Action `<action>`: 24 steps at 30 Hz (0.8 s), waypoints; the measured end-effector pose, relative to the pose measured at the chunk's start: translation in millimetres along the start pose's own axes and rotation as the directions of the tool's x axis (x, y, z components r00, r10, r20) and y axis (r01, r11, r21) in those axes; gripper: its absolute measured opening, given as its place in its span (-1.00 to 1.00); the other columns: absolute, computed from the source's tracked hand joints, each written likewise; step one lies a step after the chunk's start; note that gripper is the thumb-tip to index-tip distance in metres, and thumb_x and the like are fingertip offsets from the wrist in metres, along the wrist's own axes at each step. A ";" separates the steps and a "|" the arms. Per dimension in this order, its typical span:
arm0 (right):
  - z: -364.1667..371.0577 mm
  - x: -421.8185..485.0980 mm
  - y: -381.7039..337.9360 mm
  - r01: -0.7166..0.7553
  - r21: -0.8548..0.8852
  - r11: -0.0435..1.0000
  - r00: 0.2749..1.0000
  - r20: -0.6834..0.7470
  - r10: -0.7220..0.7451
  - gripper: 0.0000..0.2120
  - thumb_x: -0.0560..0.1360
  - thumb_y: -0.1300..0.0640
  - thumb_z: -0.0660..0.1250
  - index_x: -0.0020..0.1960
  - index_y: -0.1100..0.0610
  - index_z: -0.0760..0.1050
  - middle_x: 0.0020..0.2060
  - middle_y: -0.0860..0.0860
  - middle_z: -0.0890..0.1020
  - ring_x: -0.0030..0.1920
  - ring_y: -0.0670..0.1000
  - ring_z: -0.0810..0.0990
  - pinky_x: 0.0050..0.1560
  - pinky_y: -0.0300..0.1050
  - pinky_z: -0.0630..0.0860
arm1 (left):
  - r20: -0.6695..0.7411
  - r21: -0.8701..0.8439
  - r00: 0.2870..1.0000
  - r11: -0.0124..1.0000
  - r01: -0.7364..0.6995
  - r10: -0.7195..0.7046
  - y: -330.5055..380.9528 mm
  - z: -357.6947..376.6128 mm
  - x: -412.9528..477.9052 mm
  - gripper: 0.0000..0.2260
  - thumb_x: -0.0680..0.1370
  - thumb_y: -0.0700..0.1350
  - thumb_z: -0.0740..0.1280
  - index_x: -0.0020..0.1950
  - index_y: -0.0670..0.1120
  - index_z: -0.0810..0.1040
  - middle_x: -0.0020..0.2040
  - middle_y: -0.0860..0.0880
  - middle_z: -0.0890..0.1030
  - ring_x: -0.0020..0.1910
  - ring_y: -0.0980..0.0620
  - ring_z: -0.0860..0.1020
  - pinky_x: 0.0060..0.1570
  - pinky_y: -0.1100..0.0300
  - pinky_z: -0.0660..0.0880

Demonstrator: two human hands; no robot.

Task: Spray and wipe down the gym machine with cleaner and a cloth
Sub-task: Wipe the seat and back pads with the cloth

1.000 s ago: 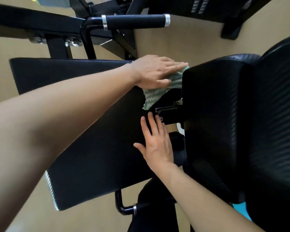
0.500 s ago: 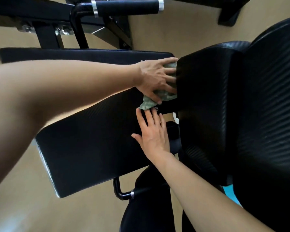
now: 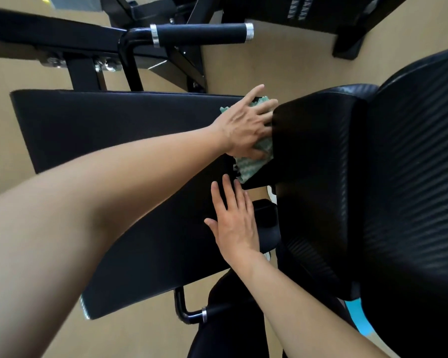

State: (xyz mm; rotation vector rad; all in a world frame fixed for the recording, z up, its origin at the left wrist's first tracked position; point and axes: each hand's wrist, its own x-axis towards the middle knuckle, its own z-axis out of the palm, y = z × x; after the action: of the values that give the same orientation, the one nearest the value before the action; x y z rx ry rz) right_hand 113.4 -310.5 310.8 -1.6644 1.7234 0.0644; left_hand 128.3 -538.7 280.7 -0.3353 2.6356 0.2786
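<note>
A green-and-white cloth lies at the right end of the long black seat pad, where it meets the upright black pad. My left hand presses on the cloth with spread, fairly straight fingers; part of the cloth sticks out below the palm. Just below it, my right hand rests flat on the seat pad, fingers straight and together. No spray bottle is in view.
A black grip handle with silver collars juts out above the pad on the black frame. A second handle sits under the pad's near edge. A large ribbed black pad fills the right side. The floor is tan.
My left hand, bunched round the cloth half a second ago, has spread out flat on it and shifted slightly up the pad's end. My right hand stays flat on the pad.
</note>
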 end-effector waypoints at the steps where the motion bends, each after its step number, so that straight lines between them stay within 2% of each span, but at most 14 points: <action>1: 2.5 -0.4 0.7 0.005 -0.004 1.000 1.000 -0.002 -0.005 -0.11 0.54 -0.09 0.46 0.67 0.11 0.04 0.67 0.15 0.09 0.65 0.21 0.12 0.61 0.16 0.10 | 0.014 0.016 0.999 0.999 0.036 -0.037 -2.8 4.5 3.7 -0.52 0.51 0.16 0.27 0.24 -0.11 0.67 0.44 -0.18 0.54 0.53 -0.20 0.34 0.56 -0.23 -0.09; 2: 0.9 -0.2 0.1 -0.005 -0.008 1.000 1.000 0.024 0.005 -0.11 0.54 -0.09 0.46 0.67 0.11 0.04 0.66 0.15 0.09 0.65 0.21 0.11 0.61 0.15 0.08 | -0.017 0.015 0.996 0.996 0.084 -0.084 -4.1 2.5 6.6 -0.53 0.52 0.17 0.22 0.24 -0.08 0.67 0.41 -0.16 0.56 0.51 -0.19 0.37 0.55 -0.22 -0.03; 3: 3.4 -0.2 1.4 0.001 -0.005 1.000 1.000 -0.017 -0.001 -0.11 0.53 -0.09 0.47 0.67 0.11 0.05 0.66 0.15 0.10 0.65 0.21 0.10 0.60 0.14 0.06 | -0.040 0.001 0.991 0.992 0.124 -0.124 -5.3 3.4 12.0 -0.52 0.54 0.18 0.17 0.25 -0.06 0.65 0.39 -0.14 0.58 0.47 -0.19 0.41 0.53 -0.22 0.04; 6: 2.5 -1.8 2.1 0.008 -0.022 1.000 1.000 -0.016 -0.008 -0.10 0.53 -0.08 0.47 0.67 0.10 0.04 0.67 0.15 0.08 0.65 0.20 0.08 0.59 0.14 0.03 | -0.029 -0.119 0.960 0.954 0.274 -0.279 -8.6 -3.0 21.1 -0.57 0.60 0.20 0.13 0.27 0.00 0.59 0.27 -0.10 0.59 0.29 -0.18 0.49 0.33 -0.17 0.31; 9: 1.3 -0.5 1.9 0.004 -0.021 1.000 1.000 0.006 -0.004 -0.11 0.55 -0.09 0.45 0.68 0.09 0.01 0.67 0.15 0.05 0.66 0.20 0.05 0.59 0.14 -0.01 | -0.027 -0.216 0.888 0.870 0.443 -0.459 -17.0 -6.3 11.8 -0.58 0.64 0.25 0.12 0.25 0.01 0.56 0.14 -0.07 0.61 0.13 -0.17 0.54 0.18 -0.14 0.40; 12: 0.2 0.6 -1.0 -0.007 -0.057 0.998 1.000 0.002 0.007 -0.11 0.51 -0.09 0.49 0.66 0.10 0.09 0.65 0.16 0.14 0.64 0.22 0.16 0.58 0.18 0.08 | 0.033 -0.168 0.781 0.767 0.620 -0.624 -27.4 0.2 -14.9 -0.44 0.66 0.33 -0.01 0.16 -0.07 0.56 0.05 -0.14 0.64 0.07 -0.21 0.57 0.20 -0.16 0.40; 15: -3.4 4.4 -4.0 -0.034 -0.061 0.998 0.999 -0.015 0.033 -0.11 0.44 -0.09 0.56 0.63 0.10 0.20 0.61 0.18 0.27 0.59 0.23 0.27 0.55 0.25 0.20 | -0.011 -0.126 0.649 0.645 0.753 -0.760 -30.8 10.1 -53.9 -0.38 0.67 0.36 -0.08 0.14 -0.08 0.56 0.09 -0.17 0.65 0.14 -0.25 0.56 0.39 -0.22 0.30; 18: -12.4 13.5 -2.8 -0.047 -0.023 0.999 0.999 -0.021 0.046 -0.15 0.37 -0.10 0.62 0.54 0.08 0.34 0.51 0.17 0.40 0.55 0.22 0.32 0.54 0.26 0.26 | -0.043 -0.098 0.459 0.461 0.882 -0.888 -25.1 16.1 -92.2 -0.39 0.69 0.32 -0.08 0.19 -0.09 0.57 0.17 -0.17 0.63 0.28 -0.29 0.50 0.52 -0.32 0.14; 20: -18.1 22.3 0.4 -0.049 0.011 0.999 0.994 -0.101 0.050 -0.21 0.32 -0.14 0.65 0.43 0.07 0.43 0.41 0.14 0.46 0.47 0.19 0.37 0.47 0.25 0.36 | -0.070 -0.126 0.345 0.352 0.928 -0.936 -20.3 18.8 -107.4 -0.45 0.70 0.27 -0.01 0.32 -0.09 0.54 0.34 -0.16 0.56 0.46 -0.32 0.38 0.55 -0.38 0.02; 21: -20.7 28.5 1.2 -0.054 0.033 0.998 0.987 -0.151 0.059 -0.21 0.31 -0.16 0.65 0.40 0.08 0.43 0.39 0.14 0.46 0.44 0.17 0.36 0.44 0.23 0.39 | -0.111 -0.154 0.322 0.336 0.929 -0.940 -19.1 19.7 -110.2 -0.51 0.70 0.21 0.06 0.39 -0.09 0.51 0.45 -0.15 0.50 0.53 -0.32 0.31 0.54 -0.39 -0.03; 22: -24.6 36.4 0.4 -0.060 0.056 0.997 0.980 -0.184 0.070 -0.19 0.32 -0.18 0.64 0.42 0.10 0.41 0.40 0.15 0.44 0.44 0.16 0.34 0.44 0.22 0.39 | -0.164 -0.183 0.330 0.358 0.916 -0.930 -18.7 20.5 -108.8 -0.53 0.68 0.14 0.13 0.46 -0.09 0.47 0.53 -0.14 0.42 0.58 -0.32 0.24 0.54 -0.38 -0.06; 23: -29.5 45.5 -1.1 -0.066 0.073 0.995 0.976 -0.201 0.079 -0.15 0.34 -0.20 0.61 0.47 0.13 0.36 0.44 0.16 0.40 0.47 0.17 0.31 0.47 0.21 0.36 | -0.204 -0.211 0.373 0.413 0.886 -0.905 -20.4 19.3 -103.5 -0.51 0.64 0.09 0.18 0.52 -0.10 0.42 0.58 -0.13 0.36 0.60 -0.29 0.20 0.54 -0.35 -0.06; 24: -34.9 55.2 -3.0 -0.074 0.082 0.994 0.977 -0.192 0.088 -0.09 0.37 -0.23 0.58 0.54 0.15 0.30 0.51 0.18 0.33 0.53 0.18 0.26 0.52 0.20 0.29 | -0.216 -0.223 0.449 0.491 0.842 -0.867 -23.5 18.1 -95.0 -0.48 0.62 0.08 0.20 0.55 -0.10 0.39 0.60 -0.13 0.33 0.61 -0.26 0.19 0.55 -0.31 -0.02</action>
State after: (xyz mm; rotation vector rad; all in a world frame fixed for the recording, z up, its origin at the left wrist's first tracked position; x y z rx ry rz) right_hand 105.8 -375.4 309.0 -1.5892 1.9156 -0.1283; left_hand 224.4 -538.7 306.5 -1.8082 2.3232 -0.0283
